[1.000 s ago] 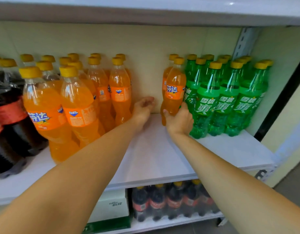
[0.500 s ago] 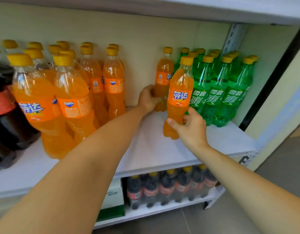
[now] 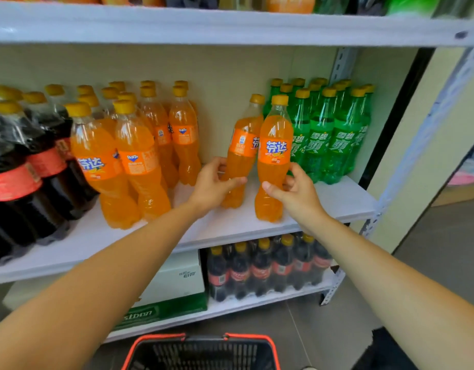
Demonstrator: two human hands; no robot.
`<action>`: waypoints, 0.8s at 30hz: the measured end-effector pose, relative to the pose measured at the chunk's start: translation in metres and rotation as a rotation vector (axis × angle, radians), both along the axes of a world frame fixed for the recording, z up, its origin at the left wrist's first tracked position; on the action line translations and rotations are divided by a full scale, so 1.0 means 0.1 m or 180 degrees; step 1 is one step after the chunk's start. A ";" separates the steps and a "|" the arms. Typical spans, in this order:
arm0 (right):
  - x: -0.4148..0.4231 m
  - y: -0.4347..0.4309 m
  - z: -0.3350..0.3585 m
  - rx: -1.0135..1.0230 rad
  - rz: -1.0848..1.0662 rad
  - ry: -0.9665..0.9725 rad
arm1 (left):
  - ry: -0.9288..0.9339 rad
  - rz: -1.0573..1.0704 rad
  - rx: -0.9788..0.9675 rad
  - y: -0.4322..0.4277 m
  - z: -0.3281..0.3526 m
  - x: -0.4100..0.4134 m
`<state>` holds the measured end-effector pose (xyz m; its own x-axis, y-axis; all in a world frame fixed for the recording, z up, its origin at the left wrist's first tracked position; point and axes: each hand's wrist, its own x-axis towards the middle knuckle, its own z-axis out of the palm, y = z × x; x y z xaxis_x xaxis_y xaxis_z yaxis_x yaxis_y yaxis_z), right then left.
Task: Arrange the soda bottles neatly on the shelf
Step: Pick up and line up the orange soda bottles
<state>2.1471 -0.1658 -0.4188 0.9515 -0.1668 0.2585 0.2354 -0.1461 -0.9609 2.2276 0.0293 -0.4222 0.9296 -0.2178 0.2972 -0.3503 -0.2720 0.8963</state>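
Soda bottles (image 3: 139,158) in orange stand massed at the left of the middle shelf (image 3: 340,201), yet two of their kind are over by the green bottles (image 3: 334,137), and those two are now in our hands. A second ago only our right hand (image 3: 297,193) had hold of the front stray (image 3: 274,156), while our left hand (image 3: 213,182) reached open toward the back. Now the left has fingers and thumb wrapped round the rear stray (image 3: 242,145), which tilts with its cap leaning right. The right hand, curled round the waist of the front one, has drawn it forward to near the shelf's edge (whether its base rests on the board or hangs just above, we cannot tell). Both strays have come away from the green block, so we judge the next step is to carry them left across the bare gap to join the orange mass. Dark cola bottles (image 3: 22,177) stand at the far left. A wrapped cola pack (image 3: 265,268) and a white box (image 3: 177,279) sit below, and a red-rimmed basket (image 3: 204,351) is on the floor.
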 end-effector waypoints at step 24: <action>-1.45 0.17 -0.36 -0.1325 0.0111 -0.1005 | -0.1026 0.0100 0.0569 1.27 -0.45 -2.14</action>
